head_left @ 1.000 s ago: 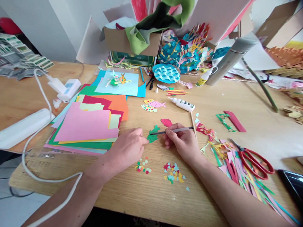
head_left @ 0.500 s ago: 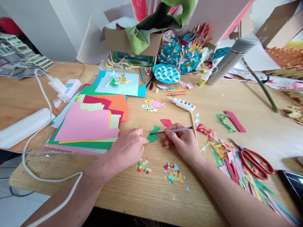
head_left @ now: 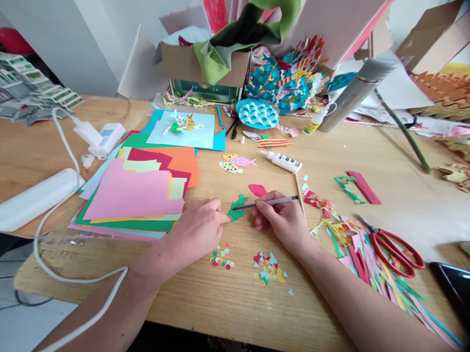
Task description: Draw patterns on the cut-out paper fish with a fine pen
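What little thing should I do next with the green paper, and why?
Probably hold the green paper cutout still with your left hand, because it sits by the cutout, while the tip of the slim tool in your right hand is over it.

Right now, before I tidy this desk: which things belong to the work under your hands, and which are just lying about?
In use: right hand holding a slim pen-like tool; left hand; green paper cutout.

Lying about: red-handled scissors, white glue bottle, coloured paper stack, paper scraps.
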Available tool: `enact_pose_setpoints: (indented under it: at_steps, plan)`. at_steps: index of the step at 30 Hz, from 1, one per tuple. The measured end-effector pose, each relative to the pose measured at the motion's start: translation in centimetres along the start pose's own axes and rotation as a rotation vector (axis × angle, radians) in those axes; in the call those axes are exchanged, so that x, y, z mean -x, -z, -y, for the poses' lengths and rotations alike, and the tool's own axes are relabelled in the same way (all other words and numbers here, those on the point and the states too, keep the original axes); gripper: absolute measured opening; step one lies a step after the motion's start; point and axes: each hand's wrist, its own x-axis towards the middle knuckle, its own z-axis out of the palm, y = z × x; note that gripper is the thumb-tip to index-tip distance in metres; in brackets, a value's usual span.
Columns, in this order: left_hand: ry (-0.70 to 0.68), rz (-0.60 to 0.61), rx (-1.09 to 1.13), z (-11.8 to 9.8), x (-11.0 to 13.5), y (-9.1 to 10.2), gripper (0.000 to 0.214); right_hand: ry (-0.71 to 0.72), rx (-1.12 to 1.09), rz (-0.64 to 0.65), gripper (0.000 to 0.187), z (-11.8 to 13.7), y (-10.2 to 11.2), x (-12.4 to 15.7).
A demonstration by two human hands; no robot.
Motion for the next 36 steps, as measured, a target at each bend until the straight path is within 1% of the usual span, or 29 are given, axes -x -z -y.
enact_pose_setpoints:
  at_steps: [7,28,36]
  plan:
    - [0.006,0.017,-0.003,-0.06,0.03,0.17,0.046,0.006,-0.001,0.002,0.041,0.01,-0.01,-0.02]
    - [-0.009,0.001,-0.013,0.0,0.01,0.11,0.046,-0.018,-0.002,-0.001,0.042,-0.02,0.05,0.03]
    - [0.008,0.009,0.006,-0.08,0.1,0.19,0.047,-0.007,-0.006,0.005,0.041,-0.16,0.09,-0.03]
